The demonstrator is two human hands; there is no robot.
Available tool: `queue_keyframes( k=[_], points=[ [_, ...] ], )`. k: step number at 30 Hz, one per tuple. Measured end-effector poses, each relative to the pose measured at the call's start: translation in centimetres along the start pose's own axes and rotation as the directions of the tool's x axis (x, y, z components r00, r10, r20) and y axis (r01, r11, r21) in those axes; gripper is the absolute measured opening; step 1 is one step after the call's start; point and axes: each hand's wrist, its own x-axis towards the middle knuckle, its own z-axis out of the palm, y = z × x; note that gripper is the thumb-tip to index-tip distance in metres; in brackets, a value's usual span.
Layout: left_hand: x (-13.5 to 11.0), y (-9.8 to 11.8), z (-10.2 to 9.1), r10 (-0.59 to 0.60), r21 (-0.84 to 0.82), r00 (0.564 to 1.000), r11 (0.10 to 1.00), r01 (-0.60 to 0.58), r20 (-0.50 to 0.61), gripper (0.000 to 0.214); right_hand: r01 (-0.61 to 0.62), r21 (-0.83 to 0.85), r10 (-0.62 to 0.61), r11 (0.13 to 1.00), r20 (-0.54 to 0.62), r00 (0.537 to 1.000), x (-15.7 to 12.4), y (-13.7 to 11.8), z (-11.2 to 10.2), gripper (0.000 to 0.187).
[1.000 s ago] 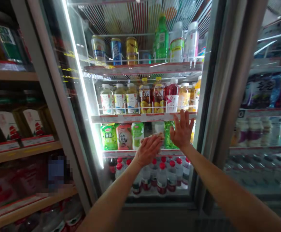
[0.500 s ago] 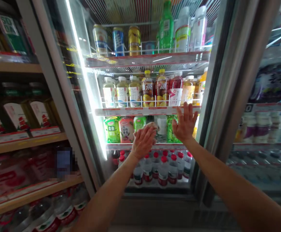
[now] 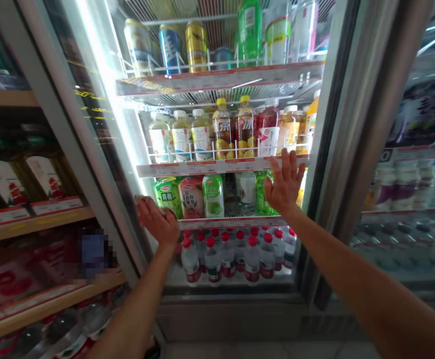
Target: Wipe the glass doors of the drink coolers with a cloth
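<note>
My left hand (image 3: 158,220) is at the left side of the glass door, its fingers close together and pointing up and left. A pale, cloth-like piece (image 3: 162,211) shows at its edge, mostly hidden under the palm. Palm forward, my right hand (image 3: 285,182) rests flat on the glass at the right, fingers spread, holding nothing. Behind the glass, the left hand is nearest a green drink bottle (image 3: 167,195). Level with the right fingertips is a white shelf edge (image 3: 225,166).
A steel door frame (image 3: 380,124) runs down the right, with another cooler beyond. Wooden shelves (image 3: 53,224) with bottles stand close on the left. Inside the cooler are cans (image 3: 196,46), tea bottles (image 3: 223,129) and several red-capped bottles (image 3: 252,259).
My left hand has swept left across the glass, from the middle to the left side. The right hand stays in nearly the same place. The view has shifted slightly closer.
</note>
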Motion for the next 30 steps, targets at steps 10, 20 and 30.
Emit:
queue_keyframes(
  k=[10,20,30],
  points=[
    [-0.1,3.1,1.0,0.417,-0.139,0.903,0.905,-0.402,0.107,0.054,-0.001,0.008,0.001,1.0,-0.001,1.0,-0.1,0.2,0.0,0.055],
    [-0.2,7.9,2.0,0.571,-0.142,0.817,0.818,-0.557,0.084,0.053,-0.002,-0.027,0.001,1.0,-0.024,1.0,-0.2,0.2,0.1,0.053],
    [4.6,5.9,1.8,0.25,-0.115,0.968,0.961,-0.25,-0.011,0.055,0.004,-0.013,-0.004,1.0,-0.045,0.999,-0.2,0.1,0.1,0.052]
  ],
)
